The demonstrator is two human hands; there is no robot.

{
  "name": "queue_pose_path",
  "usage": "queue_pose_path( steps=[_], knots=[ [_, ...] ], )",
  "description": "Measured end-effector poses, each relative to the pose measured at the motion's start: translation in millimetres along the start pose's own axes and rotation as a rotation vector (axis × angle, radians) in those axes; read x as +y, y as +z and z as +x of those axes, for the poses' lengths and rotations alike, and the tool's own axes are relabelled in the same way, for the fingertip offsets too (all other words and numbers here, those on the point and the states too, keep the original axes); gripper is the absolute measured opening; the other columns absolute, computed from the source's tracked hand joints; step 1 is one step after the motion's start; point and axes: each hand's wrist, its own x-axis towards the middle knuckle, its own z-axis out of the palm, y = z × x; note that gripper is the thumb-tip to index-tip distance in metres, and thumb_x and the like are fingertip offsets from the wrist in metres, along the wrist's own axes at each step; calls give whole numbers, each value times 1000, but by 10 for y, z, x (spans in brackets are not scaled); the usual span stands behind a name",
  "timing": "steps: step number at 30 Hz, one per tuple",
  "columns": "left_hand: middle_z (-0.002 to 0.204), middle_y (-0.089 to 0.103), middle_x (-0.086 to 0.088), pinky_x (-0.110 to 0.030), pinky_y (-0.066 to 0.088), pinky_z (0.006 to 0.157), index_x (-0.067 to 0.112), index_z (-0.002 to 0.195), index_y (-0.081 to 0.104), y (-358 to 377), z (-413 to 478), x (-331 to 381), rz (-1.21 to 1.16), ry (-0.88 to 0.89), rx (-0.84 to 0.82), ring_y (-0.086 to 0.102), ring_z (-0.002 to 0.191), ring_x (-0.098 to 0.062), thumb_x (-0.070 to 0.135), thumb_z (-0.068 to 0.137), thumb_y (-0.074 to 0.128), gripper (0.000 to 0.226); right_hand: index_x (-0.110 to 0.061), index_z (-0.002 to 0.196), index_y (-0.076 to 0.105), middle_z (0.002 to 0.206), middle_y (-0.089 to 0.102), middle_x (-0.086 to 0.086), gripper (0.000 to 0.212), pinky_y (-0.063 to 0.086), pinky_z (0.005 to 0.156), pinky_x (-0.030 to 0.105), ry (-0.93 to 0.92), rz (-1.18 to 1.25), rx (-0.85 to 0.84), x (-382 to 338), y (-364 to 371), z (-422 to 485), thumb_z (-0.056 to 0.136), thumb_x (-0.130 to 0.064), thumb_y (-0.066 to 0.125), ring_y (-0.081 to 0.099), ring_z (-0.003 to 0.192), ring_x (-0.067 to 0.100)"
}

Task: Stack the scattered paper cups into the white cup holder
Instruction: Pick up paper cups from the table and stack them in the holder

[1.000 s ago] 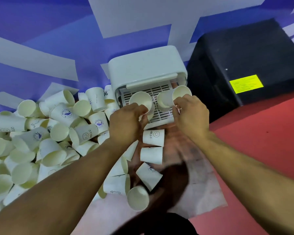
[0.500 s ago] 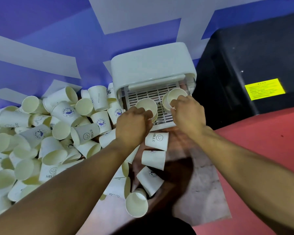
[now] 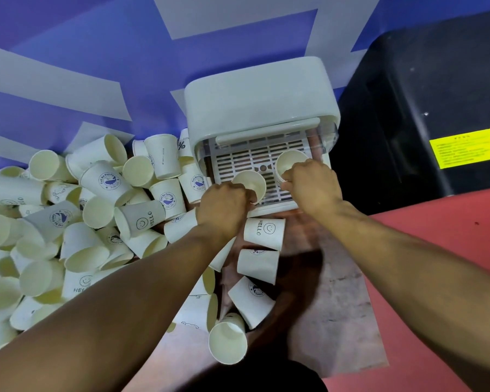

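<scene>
One paper cup (image 3: 265,232) reads "HELLO"; another cup (image 3: 108,182) seemingly "Fell Be Funny".

The right hand (image 3: 311,188) turns the right cup (image 3: 290,162) from sideways to mouth-up inside the white cup holder (image 3: 260,94); the left hand (image 3: 224,210) lowers the left cup (image 3: 251,183) nearer its front edge.

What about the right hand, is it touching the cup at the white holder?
Touching. The head view shows the right hand pinching the near rim of the cup over the grille of the white holder, with no gap between them.
</scene>
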Motion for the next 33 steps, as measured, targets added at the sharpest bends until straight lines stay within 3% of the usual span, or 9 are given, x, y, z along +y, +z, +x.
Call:
queue_pose_path(
  steps=[5,10,15,20,27,33],
  knots=[
    [99,68,0,-30,42,74,31,110,68,6,25,21,40,27,3,63,89,-26,31,98,48,23,-15,112,68,106,64,12,26,45,76,34,-24,-31,-22,-60,-3,30,97,-29,53,58,102,32],
    [92,68,-4,-29,42,68,26,105,70,33,-22,4,66,27,11,63,83,-28,27,93,47,25,-14,105,68,99,66,8,20,42,67,32,-25,-88,15,-111,82,64,89,-15,57,60,96,30],
    [87,69,-3,-31,46,67,23,96,72,49,-61,-113,74,10,48,63,80,-29,28,88,53,22,-11,102,69,96,66,10,24,44,70,33,-71,-35,68,-161,96,29,91,-22,52,58,95,31],
    [83,68,-3,-28,35,60,23,89,72,-20,-130,-177,102,10,66,62,76,-29,27,86,55,18,-12,101,70,95,66,9,25,39,67,32,-125,-18,68,-373,86,-47,90,-23,51,58,94,30],
    [82,68,-1,-27,33,62,25,89,72,-30,-214,-200,115,-25,44,62,76,-27,24,85,55,18,-14,90,71,85,65,8,18,44,69,34,-144,-13,13,-517,195,-128,88,-21,54,58,84,30],
    [87,67,-1,-27,31,66,26,97,72,31,-274,-194,100,-46,59,61,82,-27,22,90,51,23,-14,100,69,95,67,11,26,45,77,36,-167,-7,-32,-518,212,-159,94,-33,53,58,92,32]
  ],
)
